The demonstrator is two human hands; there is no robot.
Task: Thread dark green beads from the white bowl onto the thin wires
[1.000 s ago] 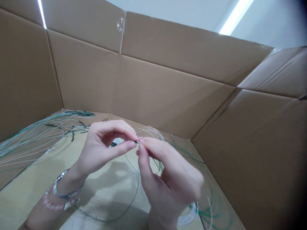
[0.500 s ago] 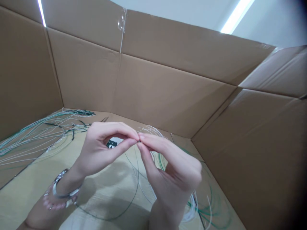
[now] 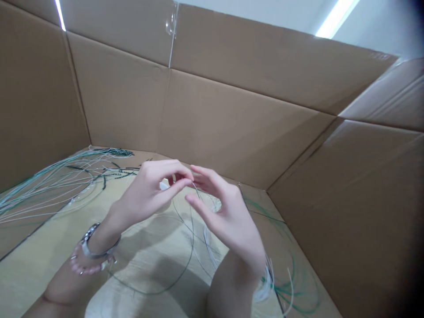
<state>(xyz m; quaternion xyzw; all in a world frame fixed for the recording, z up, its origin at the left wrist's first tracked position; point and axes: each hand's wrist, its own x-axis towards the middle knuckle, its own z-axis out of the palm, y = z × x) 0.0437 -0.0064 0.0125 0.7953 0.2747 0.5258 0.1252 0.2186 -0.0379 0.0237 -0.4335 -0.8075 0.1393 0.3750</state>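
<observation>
My left hand (image 3: 154, 187) is closed in a pinch on a thin dark green cord (image 3: 198, 191), which leaves its fingertips toward my right hand. Beside it, my right hand (image 3: 232, 216) has its thumb and forefinger spread apart; its other fingers are partly hidden behind. A long loop of thin cord (image 3: 159, 293) hangs below the hands over the pale tabletop (image 3: 145, 247). Behind my left fingers shows a bit of something white (image 3: 163, 185), mostly hidden. A metal bracelet (image 3: 88, 245) and a pink bead bracelet (image 3: 81, 267) are on my left wrist.
Green and white cords (image 3: 43, 176) spread across the left side, with dark beaded strands (image 3: 104, 182) near the back. More green and white cords (image 3: 285, 289) lie at the right. Cardboard walls (image 3: 245, 128) enclose the back and both sides.
My right thumb and forefinger have parted from the tiny dark piece pinched between both hands, and that piece no longer shows. Both hands sit slightly higher; the left keeps its pinch.
</observation>
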